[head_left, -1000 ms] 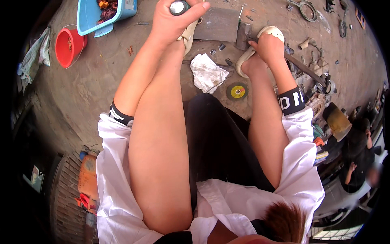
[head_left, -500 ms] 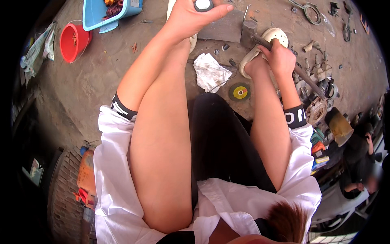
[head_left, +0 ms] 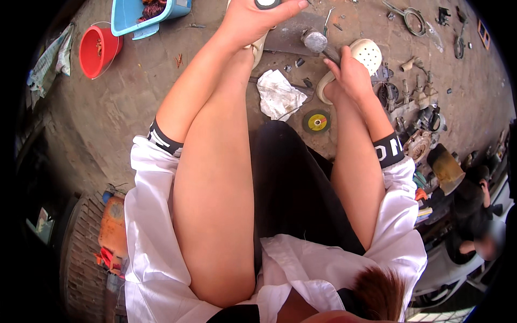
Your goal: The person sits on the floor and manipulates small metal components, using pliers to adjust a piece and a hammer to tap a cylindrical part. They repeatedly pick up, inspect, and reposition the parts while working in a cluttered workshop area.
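At the top edge of the view, my left hand (head_left: 252,22) is wrapped round a dark cylindrical piece with a pale round top (head_left: 266,4); its lower part is hidden by the fingers. My right hand (head_left: 353,74) grips the handle of a hammer (head_left: 314,41) close behind its head. The worn, light metal face of the hammer shows, apart from and lower right of the left hand. Beneath lies a flat metal plate (head_left: 288,39) on the ground. Most of the handle is hidden behind my right hand and forearm.
Between my feet lie a crumpled white cloth (head_left: 277,97) and a yellow-centred grinding disc (head_left: 316,121). A red bucket (head_left: 99,53) and blue tub (head_left: 129,21) stand left. Metal parts (head_left: 423,97) crowd the right; beyond them is another person (head_left: 476,215).
My right hand has shifted left and slightly down, turning the hammer so its face shows and its handle end drops from view. The left hand has risen slightly, still round the cylindrical piece.
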Tool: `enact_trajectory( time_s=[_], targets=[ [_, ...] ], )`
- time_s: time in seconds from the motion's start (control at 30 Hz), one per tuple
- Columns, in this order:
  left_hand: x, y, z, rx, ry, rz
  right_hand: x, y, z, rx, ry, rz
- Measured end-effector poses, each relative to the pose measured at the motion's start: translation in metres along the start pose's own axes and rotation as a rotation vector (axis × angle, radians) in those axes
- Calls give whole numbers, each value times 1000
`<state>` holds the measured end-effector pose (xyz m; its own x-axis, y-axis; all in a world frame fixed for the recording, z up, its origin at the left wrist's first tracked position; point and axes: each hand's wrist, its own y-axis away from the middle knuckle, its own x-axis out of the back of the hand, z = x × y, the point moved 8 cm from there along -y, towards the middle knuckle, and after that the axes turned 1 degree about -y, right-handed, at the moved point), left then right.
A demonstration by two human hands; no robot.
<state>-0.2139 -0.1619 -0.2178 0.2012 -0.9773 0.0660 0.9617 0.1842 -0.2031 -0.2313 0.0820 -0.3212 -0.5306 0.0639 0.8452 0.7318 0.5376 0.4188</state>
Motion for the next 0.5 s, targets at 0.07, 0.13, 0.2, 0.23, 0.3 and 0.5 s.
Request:
enact_trajectory(
  time_s=[0.07,0.13,0.2,0.23,0.3,0.5],
  targets=[
    [-3,-3,26,-172,-207,-6,-2,5,-2,-34,-51,14],
    [-8,-2,26,-104,-215,-45,13,4,1,-119,-136,23],
    [-15,10,-1,196,-16,-113,24,5,-1,-175,-163,2],
    [-19,6,-2,190,-37,-131,29,9,11,-149,-184,98],
    [-22,7,-6,262,76,-119,49,16,7,-166,-308,87],
    [-28,8,-10,223,-88,-184,173,66,-65,198,-608,474]
  ],
)
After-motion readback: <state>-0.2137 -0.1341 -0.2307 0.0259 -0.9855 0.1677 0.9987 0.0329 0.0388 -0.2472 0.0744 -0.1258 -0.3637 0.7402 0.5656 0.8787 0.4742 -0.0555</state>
